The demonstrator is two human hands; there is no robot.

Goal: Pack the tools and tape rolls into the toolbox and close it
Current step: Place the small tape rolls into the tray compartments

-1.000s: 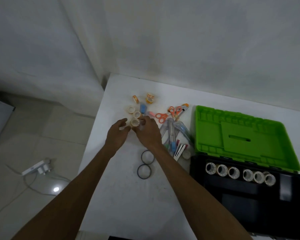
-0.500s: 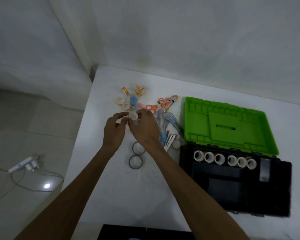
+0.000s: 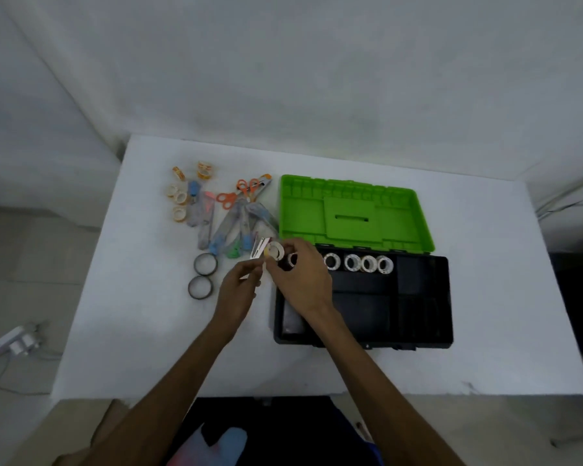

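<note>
Beside the toolbox (image 3: pixel 418 297) rim — right hand (image 3: pixel 300 280) pinches tape roll (image 3: pixel 276 251).

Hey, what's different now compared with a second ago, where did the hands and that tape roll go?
Both hands carried the small white tape roll rightward from the loose pile to the open toolbox's left edge, next to the row of rolls already inside it. The right hand pinches it; the left hand is close beside it, contact unclear. The two black rings, the scissors and the green lid stayed put.
</note>
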